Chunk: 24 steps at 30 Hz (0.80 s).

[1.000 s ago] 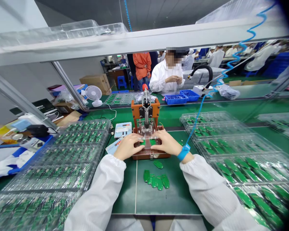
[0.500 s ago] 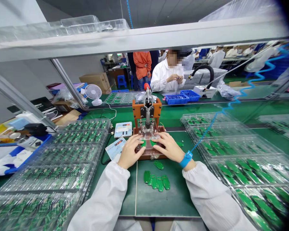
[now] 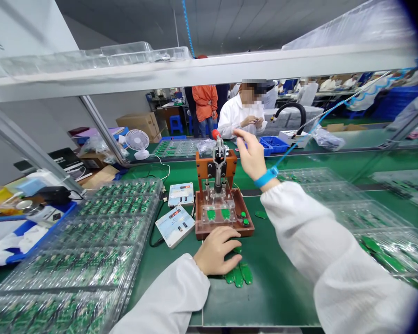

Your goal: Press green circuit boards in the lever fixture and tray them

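A brown test fixture (image 3: 246, 204) with a toggle clamp stands in front of me, its lever topped by a red knob (image 3: 216, 134). Two green circuit boards, one on the left (image 3: 211, 215) and one on the right (image 3: 225, 214), lie in its clear plate. My right hand (image 3: 252, 157), with a blue wrist strap (image 3: 265, 177), is raised just right of the knob, fingers stretched and apart from it. Over a small group of loose green circuit boards (image 3: 238, 276) hovers my left hand (image 3: 219, 250), fingers spread. It partly hides those boards; whether it touches one is unclear.
Clear trays of boards flank me, left (image 3: 87, 241) and right (image 3: 362, 208). Two display boxes (image 3: 176, 225) (image 3: 181, 194) sit left of the fixture. One loose board (image 3: 261, 215) lies to its right. Behind are a fan (image 3: 137, 140), blue bins (image 3: 275, 144) and a co-worker (image 3: 238, 116).
Both hands have left the boards in the fixture. My right hand rose toward the red knob; my left hand came back toward me over the loose boards. The view shifted slightly.
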Tool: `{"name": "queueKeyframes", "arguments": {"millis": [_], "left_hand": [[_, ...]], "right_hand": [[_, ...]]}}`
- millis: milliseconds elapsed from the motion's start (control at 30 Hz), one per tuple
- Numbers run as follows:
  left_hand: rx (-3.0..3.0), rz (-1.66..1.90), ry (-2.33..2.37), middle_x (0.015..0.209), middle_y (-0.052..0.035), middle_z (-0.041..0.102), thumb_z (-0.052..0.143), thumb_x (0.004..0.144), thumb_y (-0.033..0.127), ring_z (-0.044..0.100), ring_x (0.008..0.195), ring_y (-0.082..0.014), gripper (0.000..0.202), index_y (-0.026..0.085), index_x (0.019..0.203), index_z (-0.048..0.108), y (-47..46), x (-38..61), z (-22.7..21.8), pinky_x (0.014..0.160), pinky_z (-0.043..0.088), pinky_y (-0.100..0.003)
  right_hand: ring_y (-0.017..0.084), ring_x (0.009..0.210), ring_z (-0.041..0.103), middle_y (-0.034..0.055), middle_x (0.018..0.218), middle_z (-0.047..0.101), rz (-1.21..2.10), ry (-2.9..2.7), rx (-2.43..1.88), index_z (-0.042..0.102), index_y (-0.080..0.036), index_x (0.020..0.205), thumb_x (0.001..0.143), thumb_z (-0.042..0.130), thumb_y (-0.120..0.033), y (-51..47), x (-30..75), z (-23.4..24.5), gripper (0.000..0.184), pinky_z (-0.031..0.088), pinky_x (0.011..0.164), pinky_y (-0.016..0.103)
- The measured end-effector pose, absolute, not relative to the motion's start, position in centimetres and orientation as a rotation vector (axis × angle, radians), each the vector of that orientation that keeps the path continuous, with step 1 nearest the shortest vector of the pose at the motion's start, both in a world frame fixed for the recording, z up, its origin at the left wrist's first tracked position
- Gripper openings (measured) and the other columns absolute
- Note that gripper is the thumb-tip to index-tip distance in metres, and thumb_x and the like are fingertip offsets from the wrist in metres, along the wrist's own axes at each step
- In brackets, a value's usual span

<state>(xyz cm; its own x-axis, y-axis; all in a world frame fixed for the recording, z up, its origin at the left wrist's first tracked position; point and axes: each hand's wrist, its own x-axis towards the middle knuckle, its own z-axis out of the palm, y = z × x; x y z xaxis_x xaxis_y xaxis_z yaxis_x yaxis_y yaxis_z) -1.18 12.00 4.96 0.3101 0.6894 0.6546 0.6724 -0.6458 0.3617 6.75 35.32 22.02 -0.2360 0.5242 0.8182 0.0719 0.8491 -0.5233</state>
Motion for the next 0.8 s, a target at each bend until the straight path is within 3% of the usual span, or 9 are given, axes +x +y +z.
{"name": "queueKeyframes", "arguments": {"millis": [67,167,267,433,567,800], "left_hand": [[2.496,1.277,1.327,0.116,-0.0123,0.071,0.063,0.090,0.029,0.064,0.114,-0.0270,0.020,0.020,0.106,0.067,12.0,-1.3,4.8,0.099,0.053,-0.045],[2.477,1.255,1.331,0.117,-0.0118,0.072,0.062,0.090,0.028,0.064,0.115,-0.0264,0.017,0.021,0.104,0.067,11.9,-1.4,4.8,0.101,0.053,-0.045],[2.462,1.268,1.334,0.116,-0.0113,0.072,0.062,0.091,0.028,0.065,0.114,-0.0264,0.015,0.021,0.102,0.068,11.9,-1.4,4.9,0.101,0.053,-0.045],[2.435,1.296,1.335,0.114,-0.0110,0.073,0.061,0.091,0.029,0.066,0.110,-0.0260,0.015,0.020,0.101,0.069,12.1,-1.2,4.8,0.095,0.055,-0.044],[2.430,1.326,1.311,0.114,-0.0097,0.073,0.062,0.091,0.029,0.065,0.111,-0.0251,0.014,0.020,0.100,0.068,12.1,-1.2,4.9,0.096,0.054,-0.042],[2.406,1.359,1.311,0.112,-0.0085,0.073,0.063,0.091,0.027,0.065,0.109,-0.0242,0.012,0.020,0.099,0.069,12.1,-1.1,4.9,0.094,0.053,-0.040]], "right_hand": [[0.024,0.105,0.068,0.0080,0.100,0.074,0.614,-1.829,-0.398,0.070,-0.018,0.113,0.099,0.045,-0.065,36.2,4.5,24.8,0.055,0.050,0.105,0.046],[0.019,0.079,0.069,0.0037,0.076,0.069,0.924,-1.874,-0.351,0.074,-0.014,0.098,0.093,0.043,-0.078,35.9,2.6,28.1,0.071,0.059,0.085,0.040],[0.015,0.081,0.069,0.0010,0.087,0.070,0.822,-1.844,-0.175,0.073,-0.017,0.109,0.093,0.051,-0.072,32.7,3.6,29.8,0.062,0.060,0.083,0.036],[0.019,0.107,0.070,0.0009,0.113,0.074,0.472,-1.820,-0.167,0.068,-0.027,0.129,0.106,0.049,-0.040,23.8,8.2,27.9,0.032,0.057,0.101,0.039],[0.020,0.117,0.067,0.0002,0.123,0.072,0.435,-1.830,-0.171,0.066,-0.031,0.132,0.104,0.052,-0.021,20.6,9.8,24.2,0.033,0.056,0.106,0.038],[0.024,0.132,0.060,0.0011,0.128,0.071,0.614,-1.795,-0.128,0.069,-0.031,0.124,0.101,0.054,-0.014,21.1,9.5,18.2,0.033,0.052,0.114,0.048]]}}
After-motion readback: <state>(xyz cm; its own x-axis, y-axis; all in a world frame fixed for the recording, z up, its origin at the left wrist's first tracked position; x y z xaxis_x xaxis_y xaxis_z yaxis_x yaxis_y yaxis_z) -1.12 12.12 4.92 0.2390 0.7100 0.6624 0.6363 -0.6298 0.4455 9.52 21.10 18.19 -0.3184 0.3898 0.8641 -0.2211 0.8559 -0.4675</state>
